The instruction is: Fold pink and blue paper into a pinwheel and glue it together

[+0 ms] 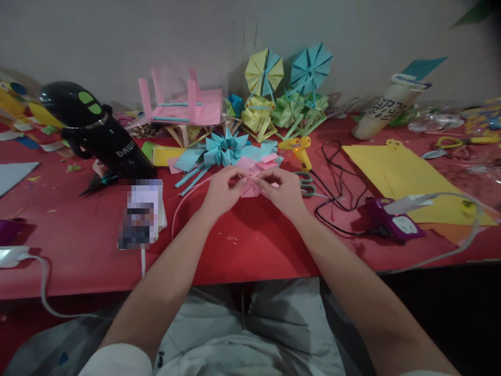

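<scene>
Between my two hands is a folded piece of pink paper, pinched near its middle. My left hand grips its left side with thumb and fingertips, and my right hand grips the right side the same way. The fingertips of both hands nearly meet, so the folds there are partly hidden. Just beyond the hands lies a blue folded-paper star with thin blue paper strips beside it. Scissors with green handles rest right of my right hand.
A yellow glue gun trails a black cord to a purple power strip. Left stand a black bottle and a phone on a cable. Paper models, a pink paper piece, a cup and yellow sheets line the back and right.
</scene>
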A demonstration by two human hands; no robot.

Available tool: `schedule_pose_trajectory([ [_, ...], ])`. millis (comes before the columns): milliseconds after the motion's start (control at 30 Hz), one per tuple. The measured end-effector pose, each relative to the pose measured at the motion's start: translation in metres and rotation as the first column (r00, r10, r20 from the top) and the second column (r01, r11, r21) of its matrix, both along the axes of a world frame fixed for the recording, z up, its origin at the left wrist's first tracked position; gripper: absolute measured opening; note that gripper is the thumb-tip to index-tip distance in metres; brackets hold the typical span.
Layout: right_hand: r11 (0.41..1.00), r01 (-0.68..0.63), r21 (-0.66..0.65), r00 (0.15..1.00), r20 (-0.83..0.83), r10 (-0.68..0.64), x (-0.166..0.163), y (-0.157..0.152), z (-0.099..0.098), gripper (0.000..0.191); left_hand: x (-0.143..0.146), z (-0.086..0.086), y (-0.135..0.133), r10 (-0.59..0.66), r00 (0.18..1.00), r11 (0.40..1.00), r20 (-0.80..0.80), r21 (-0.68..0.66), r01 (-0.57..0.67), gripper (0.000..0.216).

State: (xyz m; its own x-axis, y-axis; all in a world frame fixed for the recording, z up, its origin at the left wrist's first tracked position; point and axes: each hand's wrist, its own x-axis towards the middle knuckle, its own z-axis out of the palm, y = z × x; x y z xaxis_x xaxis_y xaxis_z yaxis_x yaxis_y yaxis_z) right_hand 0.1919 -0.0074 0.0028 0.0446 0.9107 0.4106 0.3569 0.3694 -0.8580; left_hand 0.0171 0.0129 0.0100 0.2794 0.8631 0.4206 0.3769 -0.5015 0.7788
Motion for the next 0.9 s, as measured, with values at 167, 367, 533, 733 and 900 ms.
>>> schedule_pose_trajectory([
  [167,0.998,-0.035,0.047,0.999,0.038,0.033,0.002,0.001,0.002,0.022,-0.001,-0.002,0.001,-0.044,0.999,0.999,0.018,0.010,0.044,0.011],
  [367,0.993,-0.090,0.077,0.994,0.076,0.084,0.003,0.002,0.002,0.026,-0.003,-0.003,0.002,-0.044,0.999,0.997,-0.029,0.066,0.046,0.008],
  [533,0.985,-0.166,0.045,0.986,0.041,0.165,0.002,0.008,-0.007,0.029,-0.002,0.000,0.001,-0.055,0.994,0.994,-0.089,0.094,0.064,0.009],
  [733,0.976,-0.180,0.121,0.981,0.090,0.170,0.005,0.009,-0.005,0.031,-0.002,-0.001,0.001,-0.065,0.997,0.996,-0.044,0.058,0.067,0.008],
  [900,0.976,-0.132,0.171,0.990,0.072,0.121,0.008,0.009,-0.005,0.027,-0.005,-0.001,0.004,-0.089,0.995,0.996,0.050,-0.011,0.089,0.008],
])
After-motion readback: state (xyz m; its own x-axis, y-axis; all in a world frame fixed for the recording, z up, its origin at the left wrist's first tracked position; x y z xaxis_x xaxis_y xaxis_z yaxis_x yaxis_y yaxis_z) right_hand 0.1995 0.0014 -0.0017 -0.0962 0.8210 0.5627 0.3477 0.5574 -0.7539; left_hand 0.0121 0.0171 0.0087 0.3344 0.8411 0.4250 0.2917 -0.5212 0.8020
